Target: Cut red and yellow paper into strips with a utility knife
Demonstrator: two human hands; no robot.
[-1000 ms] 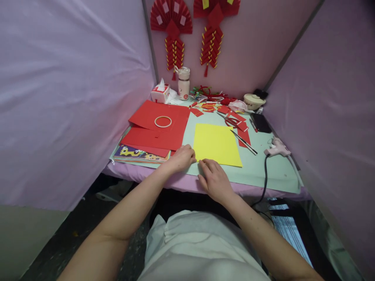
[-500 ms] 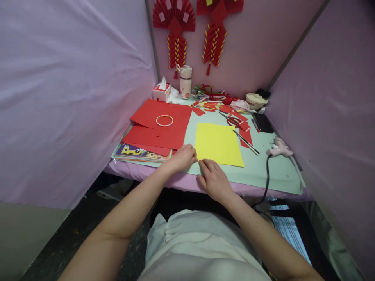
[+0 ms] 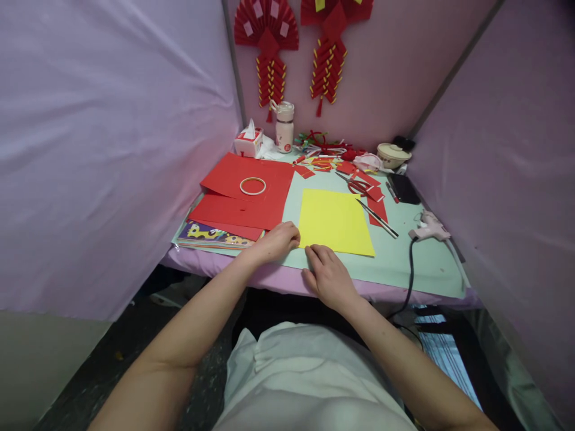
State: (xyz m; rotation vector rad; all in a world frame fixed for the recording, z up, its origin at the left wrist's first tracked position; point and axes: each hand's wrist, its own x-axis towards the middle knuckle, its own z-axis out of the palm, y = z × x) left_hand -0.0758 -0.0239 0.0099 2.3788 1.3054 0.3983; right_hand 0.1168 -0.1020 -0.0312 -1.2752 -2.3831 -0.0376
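Observation:
A square sheet of yellow paper lies flat on the pale green table mat. At its near left corner is my left hand, with fingers curled and closed on the paper's edge. My right hand rests just to the right, its fingertips touching the near edge of the sheet. Those fingers lie stretched forward, with the thumb apart. A narrow gap separates the two hands. The undersides of my left fingertips are hidden.
Red paper sheets with a white ring on them lie left. Right of the yellow sheet are tweezers, scissors and a glue gun with its cord. Behind stand a bottle, a tissue box and a lidded bowl.
My left hand has slid slightly left along the near edge, widening the gap between my hands. The right hand and the yellow sheet stay almost where they were.

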